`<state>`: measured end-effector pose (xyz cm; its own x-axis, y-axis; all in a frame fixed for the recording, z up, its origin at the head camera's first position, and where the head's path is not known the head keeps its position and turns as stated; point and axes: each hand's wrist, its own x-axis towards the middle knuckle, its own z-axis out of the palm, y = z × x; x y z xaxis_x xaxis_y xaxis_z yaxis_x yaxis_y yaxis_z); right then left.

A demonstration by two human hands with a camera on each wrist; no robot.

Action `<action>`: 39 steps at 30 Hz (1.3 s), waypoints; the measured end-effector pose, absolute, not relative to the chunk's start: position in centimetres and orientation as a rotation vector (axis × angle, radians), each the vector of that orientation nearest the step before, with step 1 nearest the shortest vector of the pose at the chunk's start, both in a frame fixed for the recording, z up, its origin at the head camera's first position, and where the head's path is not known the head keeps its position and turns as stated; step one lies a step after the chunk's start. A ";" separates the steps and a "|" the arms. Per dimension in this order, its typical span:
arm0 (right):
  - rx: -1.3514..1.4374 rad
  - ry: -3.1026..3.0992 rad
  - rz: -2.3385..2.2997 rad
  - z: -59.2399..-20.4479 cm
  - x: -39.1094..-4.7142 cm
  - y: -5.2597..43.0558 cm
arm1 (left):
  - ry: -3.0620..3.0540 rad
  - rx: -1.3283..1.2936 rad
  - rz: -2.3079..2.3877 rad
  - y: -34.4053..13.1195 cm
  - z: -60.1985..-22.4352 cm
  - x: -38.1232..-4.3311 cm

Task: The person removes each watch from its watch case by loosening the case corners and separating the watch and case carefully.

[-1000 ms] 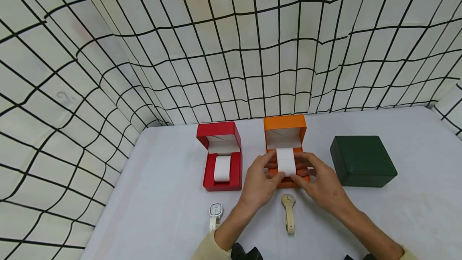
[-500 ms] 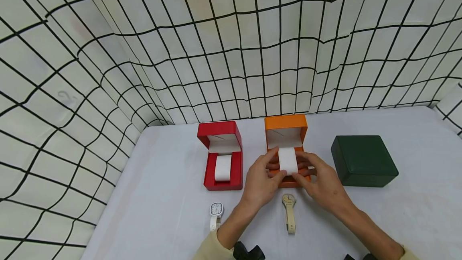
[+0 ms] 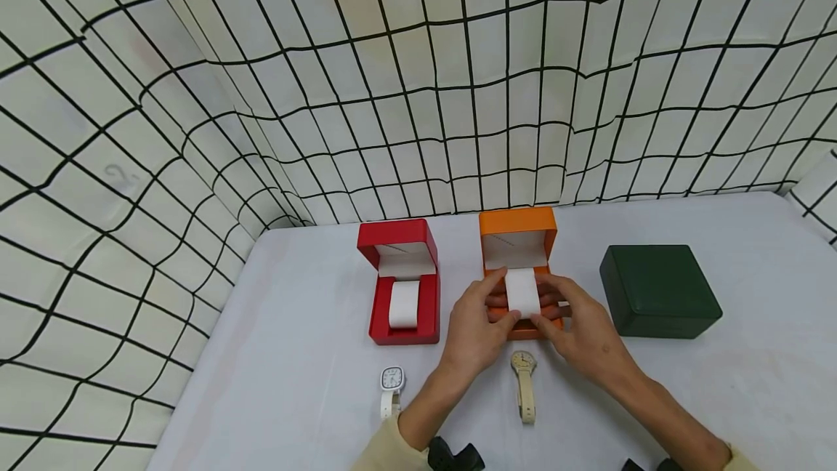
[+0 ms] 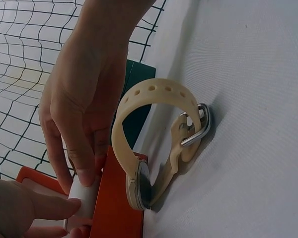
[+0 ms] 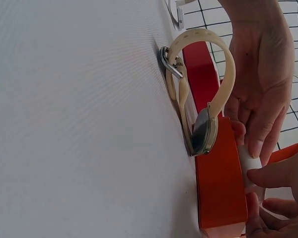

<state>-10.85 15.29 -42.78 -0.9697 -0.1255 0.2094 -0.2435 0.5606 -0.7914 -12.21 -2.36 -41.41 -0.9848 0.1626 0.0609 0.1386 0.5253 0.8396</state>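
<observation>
Head view: left hand and right hand pinch the cushion at the orange box; likely removal or seating; next needs level guiding.

white cushion beyond cream watch

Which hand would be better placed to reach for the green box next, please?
Probably the right hand: the green box stands on its side, whereas the left hand is farther away. Both hands hold the white cushion, though.

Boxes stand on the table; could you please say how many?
3: the open red box at left, the open orange box in the middle, and the closed green box at right.
</observation>
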 end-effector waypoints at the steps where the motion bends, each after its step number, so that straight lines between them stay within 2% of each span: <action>1: 0.317 -2.664 1.373 -42.8 -10.9 15.3 | 2.727 0.267 1.488 -2.3 -41.4 -12.2; 39: 0.283 -2.794 1.217 -42.6 -11.5 15.0 | 2.754 0.184 1.377 -2.0 -41.5 -12.8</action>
<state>-11.50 14.98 -42.65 -0.9797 -0.1368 0.1468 -0.2007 0.6671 -0.7175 -12.76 -2.03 -41.50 -0.9913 0.1320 0.0021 0.0808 0.5944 0.8001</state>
